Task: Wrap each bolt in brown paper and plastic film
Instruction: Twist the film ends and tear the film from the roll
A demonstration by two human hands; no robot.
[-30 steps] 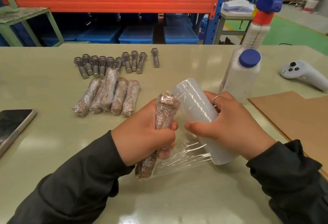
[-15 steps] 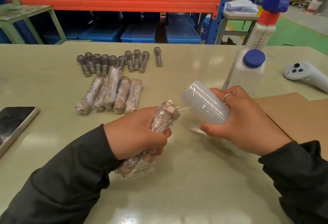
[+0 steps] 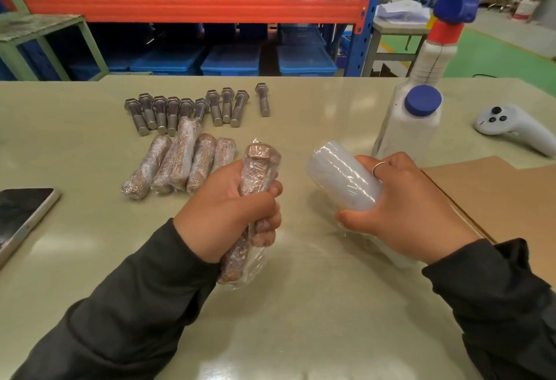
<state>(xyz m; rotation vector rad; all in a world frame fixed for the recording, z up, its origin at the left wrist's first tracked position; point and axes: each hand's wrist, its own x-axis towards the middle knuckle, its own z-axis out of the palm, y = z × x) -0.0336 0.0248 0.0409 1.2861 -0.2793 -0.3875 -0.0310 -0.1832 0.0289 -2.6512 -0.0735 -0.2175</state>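
My left hand (image 3: 228,211) grips a bolt wrapped in brown paper and plastic film (image 3: 258,169), held nearly upright above the table, head end up; loose film hangs at its lower end. My right hand (image 3: 412,211) holds the roll of clear plastic film (image 3: 343,178) off to the right, apart from the bolt. Several wrapped bolts (image 3: 180,166) lie side by side on the table beyond my left hand. Behind them is a row of several bare steel bolts (image 3: 186,110), with one bolt (image 3: 263,99) lying apart to the right.
Brown paper sheets (image 3: 505,199) lie at the right edge. A white bottle with a blue cap (image 3: 412,127) stands behind my right hand. A white controller (image 3: 514,130) lies far right, a phone (image 3: 21,217) at the left edge. Blue crates fill the rack behind the table.
The film that stretched between roll and bolt has parted. My right hand pulled the roll away to the right; my left hand turned the wrapped bolt more upright.
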